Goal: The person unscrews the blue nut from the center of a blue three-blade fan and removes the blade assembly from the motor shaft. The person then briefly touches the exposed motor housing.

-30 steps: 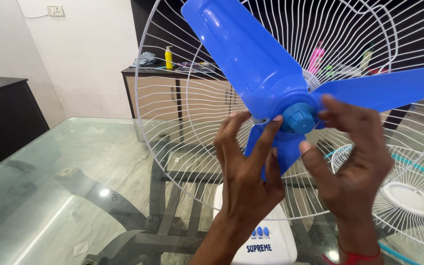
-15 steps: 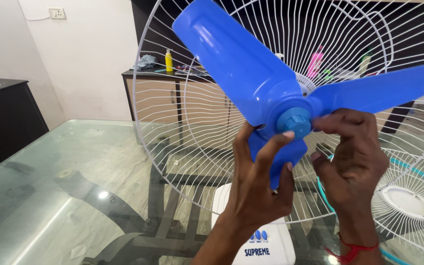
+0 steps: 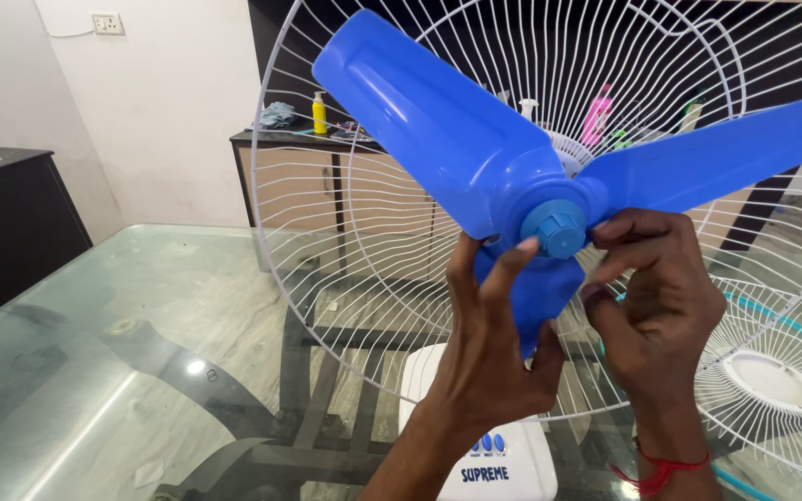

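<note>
A blue three-bladed fan blade point(image 3: 475, 158) was seen mounted at the centre of a white wire guard point(image 3: 327, 278), with a blue ribbed cap point(image 3: 556, 228) seated on its hub and facing the camera. The cap's axis ran straight out from the hub toward the viewer, so both hands were met by it from the front.

The left hand point(image 3: 489, 357) was raised from below, its fingers spread apart; two fingertips were laid against the hub just left of the cap, and the lowest blade was partly covered by the palm. Nothing was clamped by it. The right hand point(image 3: 656, 311) was held at the cap's right side, the thumb and forefinger curled in toward the cap's edge and touching it; whether the cap was truly pinched could not be told. Of the two, the right hand was judged the nearer to the cap.

Below the hands, a white fan base point(image 3: 498, 445) with small blue buttons was set on the glass surface point(image 3: 122, 315). A second wire guard point(image 3: 772, 380) with a teal rim was lying flat at the right, well apart from the blade. A dark side table point(image 3: 276, 141) carrying bottles was visible behind.
</note>
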